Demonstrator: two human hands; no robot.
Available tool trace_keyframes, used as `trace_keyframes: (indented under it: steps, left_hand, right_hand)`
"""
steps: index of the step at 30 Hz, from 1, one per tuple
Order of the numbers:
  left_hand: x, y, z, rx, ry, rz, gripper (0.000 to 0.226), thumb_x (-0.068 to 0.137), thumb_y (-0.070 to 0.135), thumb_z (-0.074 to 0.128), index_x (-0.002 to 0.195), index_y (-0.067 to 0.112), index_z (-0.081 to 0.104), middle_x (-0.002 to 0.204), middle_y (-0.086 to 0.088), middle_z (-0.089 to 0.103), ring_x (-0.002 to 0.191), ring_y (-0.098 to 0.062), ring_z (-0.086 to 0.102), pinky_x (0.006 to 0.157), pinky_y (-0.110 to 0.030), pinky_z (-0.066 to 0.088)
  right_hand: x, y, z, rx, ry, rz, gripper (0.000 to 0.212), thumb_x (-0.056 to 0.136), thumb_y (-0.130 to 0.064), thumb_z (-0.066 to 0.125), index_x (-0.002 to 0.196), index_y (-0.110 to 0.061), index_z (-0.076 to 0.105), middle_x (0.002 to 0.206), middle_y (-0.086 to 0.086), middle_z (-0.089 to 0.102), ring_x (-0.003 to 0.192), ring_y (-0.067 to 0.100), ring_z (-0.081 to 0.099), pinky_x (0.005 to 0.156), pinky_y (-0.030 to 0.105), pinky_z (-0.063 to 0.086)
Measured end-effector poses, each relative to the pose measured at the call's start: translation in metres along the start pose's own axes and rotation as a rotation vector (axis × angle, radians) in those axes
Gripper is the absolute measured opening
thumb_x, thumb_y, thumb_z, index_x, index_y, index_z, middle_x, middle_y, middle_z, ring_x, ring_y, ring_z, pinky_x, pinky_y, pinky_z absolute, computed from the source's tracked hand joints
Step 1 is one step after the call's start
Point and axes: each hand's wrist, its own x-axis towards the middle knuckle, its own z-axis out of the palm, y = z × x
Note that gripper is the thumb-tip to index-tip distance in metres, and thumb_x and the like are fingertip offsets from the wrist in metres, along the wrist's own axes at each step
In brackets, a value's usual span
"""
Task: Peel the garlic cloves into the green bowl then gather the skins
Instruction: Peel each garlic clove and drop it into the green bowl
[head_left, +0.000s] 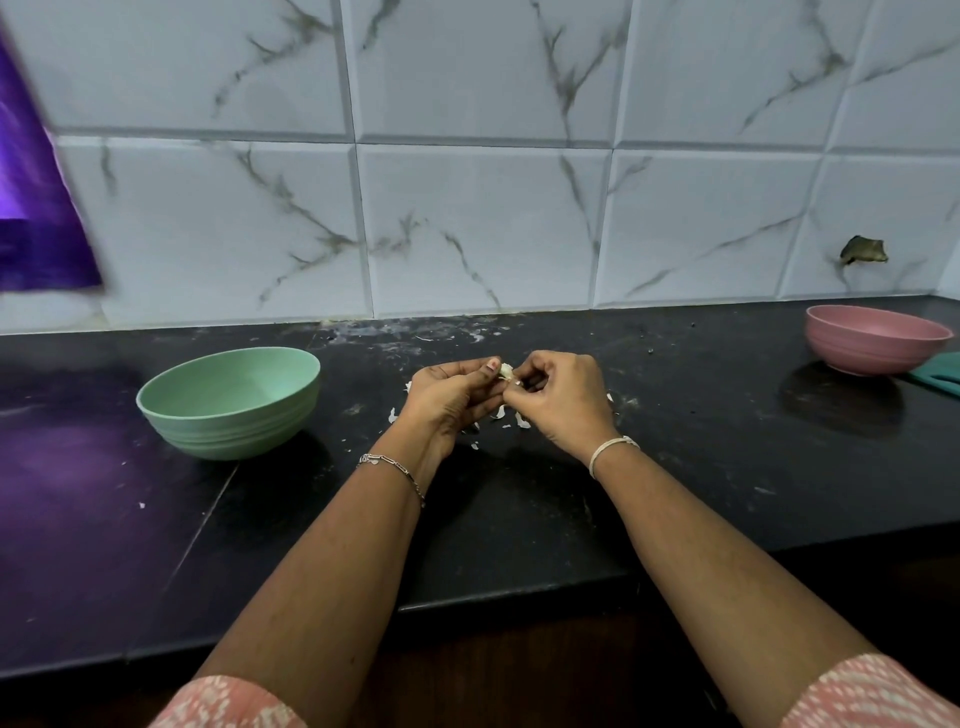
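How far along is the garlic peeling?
Some peeling looks done: loose skins lie scattered on the counter under the hands. In hand: the left hand and right hand pinch one garlic clove between them. Left: no cloves show inside the green bowl, as far as visible, and the skins are not gathered.

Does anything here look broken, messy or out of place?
Yes. A ragged hole breaks the wall tile at far right, just above the counter. Papery garlic skins lie scattered on it below the garlic clove being peeled, and whitish smears mark it near the wall.
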Motion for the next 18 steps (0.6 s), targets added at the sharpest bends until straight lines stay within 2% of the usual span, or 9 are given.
trace_keyframes:
  steps: [6,9,12,15,18]
  left_hand:
    - [0.0002,0.0003,0.0004,0.02,0.02,0.002,0.009,0.085,0.007,0.07,0.088,-0.001,0.069,0.068,-0.006,0.072,0.062,-0.011,0.07,0.058,-0.021,0.058]
    - [0.0013,-0.0001,-0.0013,0.009,0.035,0.007,0.008,0.084,0.009,0.071,0.086,0.002,0.068,0.07,-0.006,0.073,0.064,-0.013,0.07,0.065,-0.024,0.06]
    - [0.0025,-0.0006,-0.0019,0.017,0.062,0.029,0.008,0.084,0.011,0.072,0.083,0.006,0.067,0.069,-0.003,0.071,0.064,-0.011,0.068,0.072,-0.026,0.058]
    - [0.0022,-0.001,-0.0013,0.028,0.055,0.048,0.007,0.084,0.009,0.072,0.08,0.007,0.067,0.067,-0.002,0.07,0.062,-0.01,0.067,0.067,-0.024,0.059]
    - [0.0014,-0.0008,0.0002,0.072,0.031,0.081,0.009,0.083,0.007,0.072,0.077,0.006,0.066,0.064,-0.003,0.069,0.059,-0.01,0.066,0.06,-0.022,0.057]
  right_hand:
    - [-0.0012,-0.0011,0.0012,-0.044,0.002,-0.045,0.005,0.069,-0.024,0.071,0.067,-0.022,0.068,0.059,-0.005,0.066,0.057,0.012,0.062,0.066,0.032,0.055]
    - [-0.0012,-0.0013,0.0027,0.036,-0.004,-0.005,0.003,0.071,-0.023,0.069,0.069,-0.021,0.07,0.062,-0.007,0.068,0.059,0.009,0.064,0.068,0.034,0.057]
    - [-0.0017,-0.0053,0.0027,0.15,-0.012,0.075,0.003,0.075,-0.021,0.072,0.073,-0.019,0.073,0.064,-0.008,0.069,0.06,0.004,0.065,0.067,0.027,0.057]
    - [-0.0022,-0.0071,0.0028,0.169,-0.011,0.102,0.01,0.075,-0.027,0.077,0.072,-0.02,0.072,0.061,-0.009,0.068,0.056,0.002,0.064,0.063,0.023,0.057]
    - [-0.0014,-0.005,0.0034,0.125,-0.005,0.108,0.011,0.074,-0.029,0.076,0.068,-0.022,0.07,0.061,-0.008,0.068,0.057,0.003,0.064,0.065,0.027,0.057]
